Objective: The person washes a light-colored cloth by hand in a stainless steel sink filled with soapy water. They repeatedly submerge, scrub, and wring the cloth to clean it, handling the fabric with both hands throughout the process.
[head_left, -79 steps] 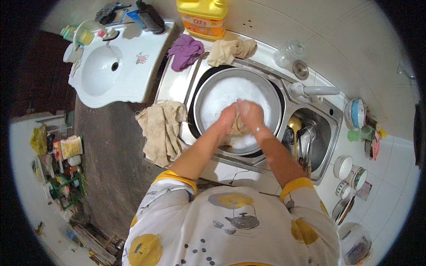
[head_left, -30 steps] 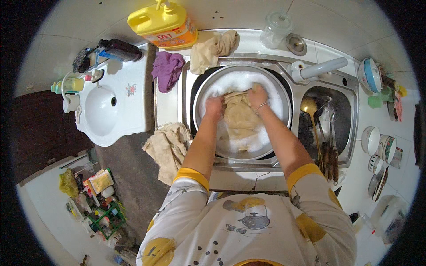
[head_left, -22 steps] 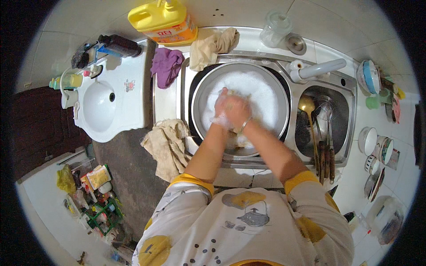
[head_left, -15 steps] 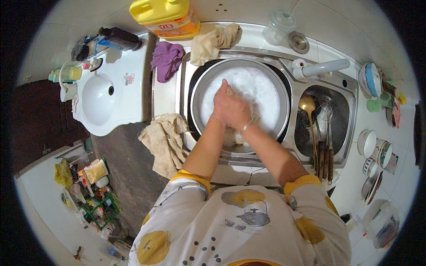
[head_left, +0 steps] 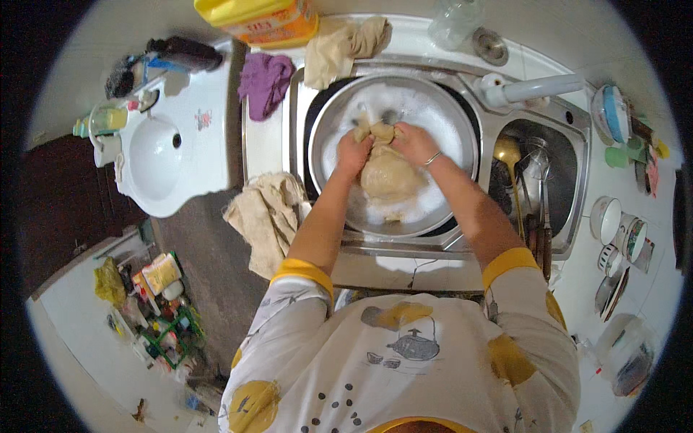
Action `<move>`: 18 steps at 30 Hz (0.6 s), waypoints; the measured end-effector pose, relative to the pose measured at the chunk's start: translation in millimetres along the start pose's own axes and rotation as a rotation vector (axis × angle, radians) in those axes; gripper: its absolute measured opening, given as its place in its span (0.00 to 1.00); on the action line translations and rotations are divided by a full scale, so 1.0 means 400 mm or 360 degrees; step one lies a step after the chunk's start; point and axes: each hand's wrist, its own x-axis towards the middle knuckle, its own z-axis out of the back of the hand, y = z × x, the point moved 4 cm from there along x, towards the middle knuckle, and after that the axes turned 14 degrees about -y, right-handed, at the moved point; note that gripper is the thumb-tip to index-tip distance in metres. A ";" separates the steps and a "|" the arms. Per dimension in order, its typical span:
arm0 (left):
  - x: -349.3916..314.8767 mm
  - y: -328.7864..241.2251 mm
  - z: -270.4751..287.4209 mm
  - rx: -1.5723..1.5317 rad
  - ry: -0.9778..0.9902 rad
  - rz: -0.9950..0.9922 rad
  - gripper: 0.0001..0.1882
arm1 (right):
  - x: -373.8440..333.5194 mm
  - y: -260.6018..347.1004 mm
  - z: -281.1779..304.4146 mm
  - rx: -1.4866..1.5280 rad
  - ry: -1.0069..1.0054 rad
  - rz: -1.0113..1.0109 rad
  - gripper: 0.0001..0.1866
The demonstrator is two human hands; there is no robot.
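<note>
A wide metal basin of sudsy water sits in the larger sink bowl. Inside it a wet beige cloth bulges up from the foam, spread between my two hands. My left hand is closed on the cloth's upper left edge. My right hand, with a bracelet at its wrist, grips the upper right edge. Suds and the cloth's folds hide some of my fingertips.
Right of the basin, the smaller sink bowl holds a golden ladle and other long-handled utensils, below a grey faucet. Around the sink lie a purple cloth, beige rags and a yellow jug. Bowls stand at right.
My hands, pressed together before, are now apart with the beige cloth stretched between them. The cloth has come up above the foam. The whole view has shifted slightly.
</note>
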 end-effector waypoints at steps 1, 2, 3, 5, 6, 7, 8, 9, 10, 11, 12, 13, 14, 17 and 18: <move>0.002 -0.010 -0.012 0.0379 0.0068 -0.0096 0.12 | 0.024 -0.044 0.002 0.0005 0.0069 -0.0006 0.11; 0.015 0.000 -0.021 0.0056 0.0027 0.0138 0.11 | 0.048 -0.040 0.019 0.0014 0.0122 -0.0004 0.12; 0.025 0.014 -0.032 -0.0268 -0.0014 0.0369 0.10 | 0.059 -0.016 0.058 -0.0034 -0.0224 -0.0244 0.10; 0.050 0.062 -0.078 -0.1199 0.0137 0.0891 0.11 | 0.014 -0.012 -0.014 0.0408 -0.0544 -0.0260 0.10; 0.045 0.030 -0.084 -0.1297 0.0163 0.0988 0.11 | -0.001 0.002 -0.036 0.0627 -0.0714 -0.0259 0.10; 0.025 -0.015 -0.075 -0.1398 0.0176 0.1085 0.11 | -0.025 0.110 -0.011 0.0696 -0.0533 -0.0201 0.10; 0.001 -0.046 -0.058 -0.1416 0.0096 0.1059 0.14 | -0.058 0.230 0.032 0.0766 -0.0350 -0.0143 0.11; -0.024 -0.081 -0.048 -0.1428 0.0031 0.1032 0.17 | -0.074 0.293 0.054 0.0602 -0.0363 0.0100 0.10; -0.049 -0.100 -0.046 -0.1550 0.0199 0.0985 0.19 | -0.088 0.345 0.070 0.0439 -0.0369 0.0341 0.10; -0.074 -0.112 -0.046 -0.1666 0.0372 0.0938 0.21 | -0.096 0.372 0.076 0.0270 -0.0375 0.0574 0.10; -0.083 -0.118 -0.059 -0.1686 0.0379 0.0934 0.21 | -0.058 0.325 0.061 0.0065 -0.0286 0.0362 0.09; -0.091 -0.126 -0.070 -0.1706 0.0390 0.0929 0.21 | 0.006 0.252 0.042 -0.0137 -0.0194 0.0149 0.09; -0.097 -0.131 -0.090 -0.1632 0.0217 0.0965 0.19 | 0.035 0.201 0.026 -0.0333 -0.0086 -0.0066 0.09; -0.108 -0.135 -0.104 -0.1530 0.0062 0.1042 0.20 | 0.036 0.230 0.075 -0.0436 -0.0391 0.0064 0.11; -0.074 -0.104 -0.097 -0.1496 0.0242 0.0975 0.20 | 0.008 0.253 0.065 -0.0342 -0.0310 0.0180 0.12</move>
